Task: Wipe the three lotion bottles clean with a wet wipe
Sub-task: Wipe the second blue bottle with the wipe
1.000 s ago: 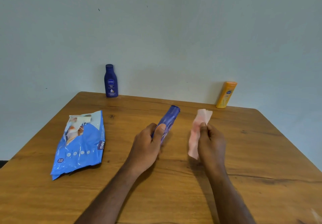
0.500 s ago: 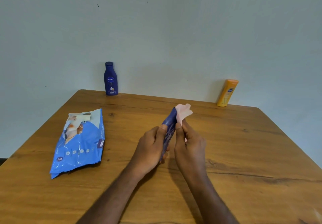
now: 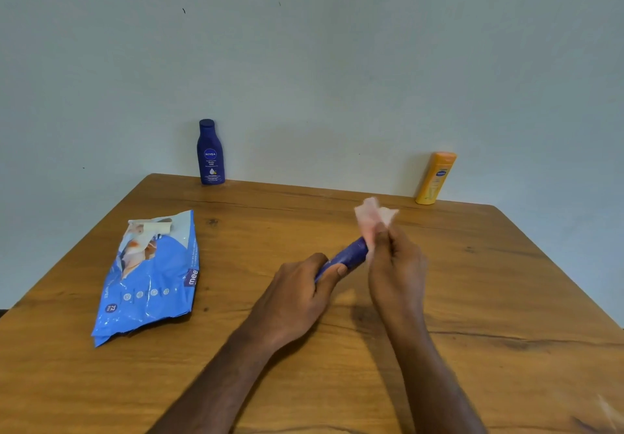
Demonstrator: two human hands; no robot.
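Observation:
My left hand grips the lower part of a dark blue lotion bottle, tilted above the table with its top pointing away and to the right. My right hand pinches a pale pink wet wipe and presses it against the bottle's top end, which the wipe and fingers hide. A second blue lotion bottle stands upright at the far left edge by the wall. A yellow lotion bottle stands at the far right edge, leaning slightly.
A blue pack of wet wipes lies flat on the left of the wooden table, its flap open. The wall runs close behind the table's far edge.
My right hand brought the wipe from beside the bottle onto it, then slid it up to the bottle's top end. The bottle has tilted further to the right.

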